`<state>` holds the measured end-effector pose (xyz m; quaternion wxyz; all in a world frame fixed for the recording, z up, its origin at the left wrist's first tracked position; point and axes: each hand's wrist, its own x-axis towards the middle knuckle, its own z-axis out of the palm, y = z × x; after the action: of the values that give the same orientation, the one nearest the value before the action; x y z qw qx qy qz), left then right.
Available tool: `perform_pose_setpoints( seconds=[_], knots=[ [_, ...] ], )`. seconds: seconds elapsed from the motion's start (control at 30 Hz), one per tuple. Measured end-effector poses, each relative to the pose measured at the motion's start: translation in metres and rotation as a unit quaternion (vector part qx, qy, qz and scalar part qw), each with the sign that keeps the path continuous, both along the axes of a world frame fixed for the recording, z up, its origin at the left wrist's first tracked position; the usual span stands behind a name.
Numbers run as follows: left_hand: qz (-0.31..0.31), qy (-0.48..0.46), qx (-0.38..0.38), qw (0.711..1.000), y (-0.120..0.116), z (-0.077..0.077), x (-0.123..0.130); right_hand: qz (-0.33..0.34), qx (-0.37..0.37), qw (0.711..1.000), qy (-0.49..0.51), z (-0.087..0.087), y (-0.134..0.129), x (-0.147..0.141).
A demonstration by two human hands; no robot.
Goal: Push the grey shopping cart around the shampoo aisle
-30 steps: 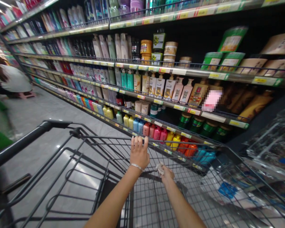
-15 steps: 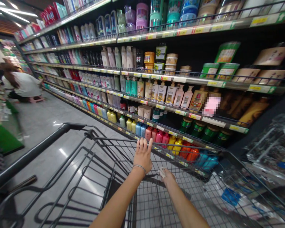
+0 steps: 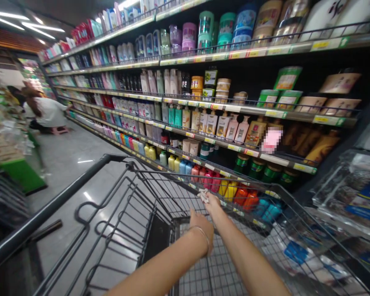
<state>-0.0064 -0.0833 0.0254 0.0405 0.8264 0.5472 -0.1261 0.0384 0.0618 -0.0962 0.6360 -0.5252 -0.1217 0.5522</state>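
The right hand [image 3: 212, 202] is reached out low over the far end of the shopping cart [image 3: 160, 193], fingers closed on a small crumpled white wad [image 3: 203, 195] that looks like tissue or cloth; the wad sticks out past the fingertips toward the shelves, just above the cart's front rim. It is bunched up, so no clear long axis can be made out. The left hand [image 3: 201, 225] sits nearer the person, knuckles up and fingers curled downward, with a thin bracelet [image 3: 203, 236] at the wrist; whether it grips the wire beneath cannot be told. Both forearms run side by side from the lower edge toward the cart's front.

The cart's long axis points away from the person and toward the shelves [image 3: 222, 109], its dark handle bar [image 3: 49, 211] slanting off to the left. Beyond the front rim stand rows of coloured bottles [image 3: 209, 179] on the lowest shelf. Far down the aisle on the left, a person in a white top [image 3: 47, 113] crouches by the shelving.
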Motion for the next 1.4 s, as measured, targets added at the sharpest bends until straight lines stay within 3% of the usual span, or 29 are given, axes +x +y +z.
perform_pose_setpoints(
  seconds=[0.13,0.23,0.3,0.4,0.5,0.6,0.73,0.93,1.17,1.27,1.4],
  knots=[
    [-0.079,-0.001,-0.154,0.985,-0.045,-0.011,0.026,0.046,-0.003,0.999,0.025,0.040,0.014,-0.015],
    [-0.101,-0.065,-0.169,0.978,-0.065,-0.003,0.023,0.068,0.021,0.997,0.032,0.070,0.019,-0.023],
    [-0.119,-0.055,-0.139,0.982,-0.069,0.016,0.007,0.085,0.045,0.995,0.034,0.089,0.019,-0.027],
    [-0.117,0.035,-0.038,0.992,-0.062,0.059,-0.040,0.111,0.082,0.990,0.032,0.111,0.011,-0.037],
    [0.010,0.041,0.117,0.992,-0.046,0.104,-0.103,0.137,0.113,0.984,0.027,0.121,-0.008,-0.053],
    [0.107,0.058,0.193,0.974,-0.033,0.133,-0.162,0.160,0.131,0.978,0.017,0.118,-0.038,-0.074],
    [0.221,0.076,0.219,0.947,-0.033,0.141,-0.208,0.184,0.137,0.973,-0.009,0.106,-0.078,-0.105],
    [0.315,0.047,0.199,0.927,-0.028,0.132,-0.219,0.183,0.189,0.962,-0.079,0.095,-0.110,-0.151],
    [0.382,-0.058,0.208,0.899,-0.005,0.125,-0.230,0.181,0.250,0.941,-0.136,0.094,-0.105,-0.190],
    [0.394,-0.099,0.214,0.889,-0.006,0.122,-0.233,0.189,0.255,0.936,-0.153,0.087,-0.101,-0.198],
    [0.407,-0.148,0.214,0.876,-0.007,0.120,-0.236,0.189,0.216,0.942,-0.176,0.061,-0.098,-0.186]
  ],
)
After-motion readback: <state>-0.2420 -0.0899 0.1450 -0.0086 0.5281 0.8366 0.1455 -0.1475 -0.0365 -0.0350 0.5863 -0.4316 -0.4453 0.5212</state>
